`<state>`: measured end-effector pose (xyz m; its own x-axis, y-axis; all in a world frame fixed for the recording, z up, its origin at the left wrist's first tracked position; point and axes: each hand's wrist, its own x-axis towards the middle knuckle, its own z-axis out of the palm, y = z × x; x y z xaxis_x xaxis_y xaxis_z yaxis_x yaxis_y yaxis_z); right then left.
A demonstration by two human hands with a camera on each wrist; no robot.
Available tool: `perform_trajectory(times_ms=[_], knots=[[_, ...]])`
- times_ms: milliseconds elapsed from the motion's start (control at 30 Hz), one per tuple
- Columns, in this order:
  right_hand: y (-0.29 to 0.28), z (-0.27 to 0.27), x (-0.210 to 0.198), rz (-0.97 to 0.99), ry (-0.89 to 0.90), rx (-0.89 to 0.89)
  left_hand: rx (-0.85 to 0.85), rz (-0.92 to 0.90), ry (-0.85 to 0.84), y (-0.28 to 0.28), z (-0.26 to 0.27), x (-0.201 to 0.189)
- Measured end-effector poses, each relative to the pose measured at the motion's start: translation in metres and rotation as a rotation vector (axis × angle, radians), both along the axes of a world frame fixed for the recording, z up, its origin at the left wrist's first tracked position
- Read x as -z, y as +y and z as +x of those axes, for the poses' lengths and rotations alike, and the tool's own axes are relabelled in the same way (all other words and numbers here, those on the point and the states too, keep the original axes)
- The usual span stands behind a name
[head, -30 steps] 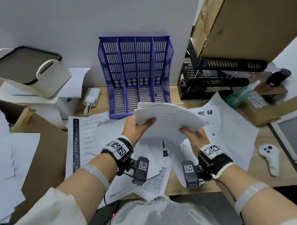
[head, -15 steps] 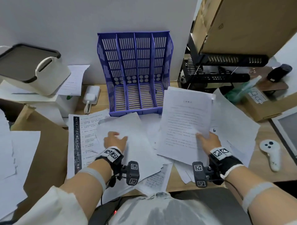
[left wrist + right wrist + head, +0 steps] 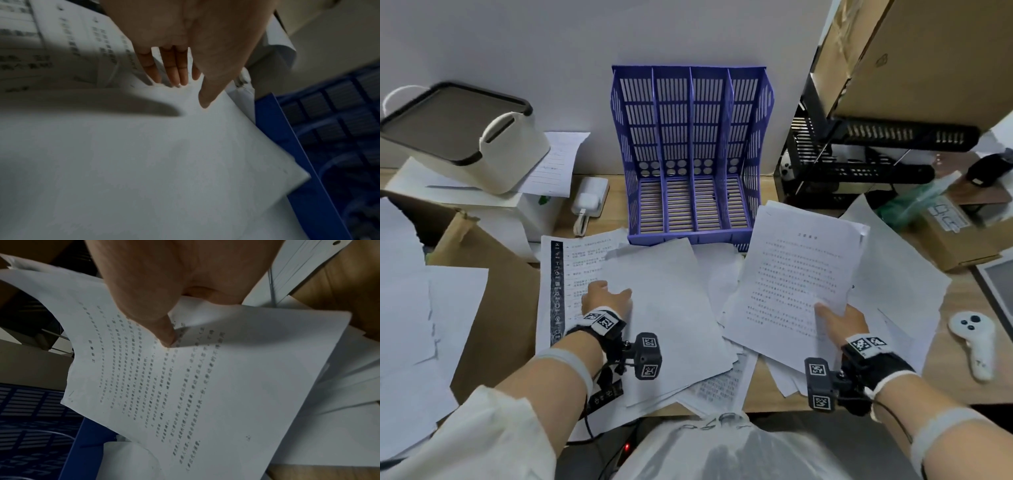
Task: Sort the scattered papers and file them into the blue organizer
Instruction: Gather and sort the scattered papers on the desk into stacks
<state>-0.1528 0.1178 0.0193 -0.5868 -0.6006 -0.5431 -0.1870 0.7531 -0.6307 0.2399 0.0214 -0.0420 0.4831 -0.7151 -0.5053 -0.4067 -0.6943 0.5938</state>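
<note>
The blue organizer (image 3: 691, 154) stands against the wall, and its slots hold nothing. Loose papers cover the desk in front of it. My right hand (image 3: 828, 310) pinches the lower right corner of a printed stack (image 3: 798, 274), held tilted to the right of the organizer. In the right wrist view the thumb (image 3: 166, 337) presses on the printed page (image 3: 205, 386), and the fingers are hidden beneath it. My left hand (image 3: 609, 291) lies at the left edge of a blank white sheet (image 3: 664, 308). Its straight fingers (image 3: 174, 73) reach that sheet's edge (image 3: 164, 162), with the thumb above it.
A white bin with a dark lid (image 3: 465, 137) and a cardboard box (image 3: 493, 308) crowd the left. A black rack (image 3: 859, 161) and a carton (image 3: 955, 240) stand at the right. A white controller (image 3: 972, 342) lies near the right desk edge, a white charger (image 3: 589, 198) beside the organizer.
My left hand let go of the stack and dropped to the blank sheet at the left. The right hand carried the printed stack rightwards, now flat and face up.
</note>
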Motion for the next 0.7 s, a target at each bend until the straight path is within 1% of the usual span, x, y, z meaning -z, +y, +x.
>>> perform_trajectory(times_ms=[67,133,200,233,300,333,367,433,467,533,600,700], knots=[[0.001,0.001,-0.002,0.003,0.002,0.005,0.083,-0.109,0.002,-0.001,-0.012,-0.006],[0.002,0.003,-0.004,0.003,0.010,0.011,0.209,-0.192,0.070,-0.002,-0.030,-0.016],[0.004,0.004,-0.007,-0.001,0.019,0.010,0.413,-0.210,0.108,-0.007,-0.053,-0.027],[0.004,0.005,-0.007,-0.002,0.020,0.009,0.564,-0.199,0.063,-0.012,-0.065,-0.032],[0.006,0.005,-0.010,-0.006,0.021,0.009,0.864,-0.159,-0.100,-0.023,-0.090,-0.040],[0.006,0.004,-0.012,-0.010,0.020,0.009,0.970,-0.126,-0.187,-0.029,-0.100,-0.045],[0.007,0.004,-0.014,-0.013,0.017,0.010,1.035,-0.078,-0.262,-0.035,-0.107,-0.047],[0.008,0.003,-0.016,-0.022,0.012,0.017,1.081,0.000,-0.380,-0.044,-0.114,-0.051],[0.009,0.002,-0.017,-0.027,0.007,0.020,1.070,0.019,-0.426,-0.045,-0.115,-0.053],[0.011,0.002,-0.018,-0.032,-0.001,0.024,1.021,-0.006,-0.484,-0.047,-0.116,-0.053],[0.013,0.003,-0.017,-0.033,-0.004,0.027,0.974,-0.056,-0.486,-0.045,-0.115,-0.051],[0.013,0.004,-0.015,-0.039,-0.016,0.042,0.881,-0.098,-0.409,-0.042,-0.110,-0.050]])
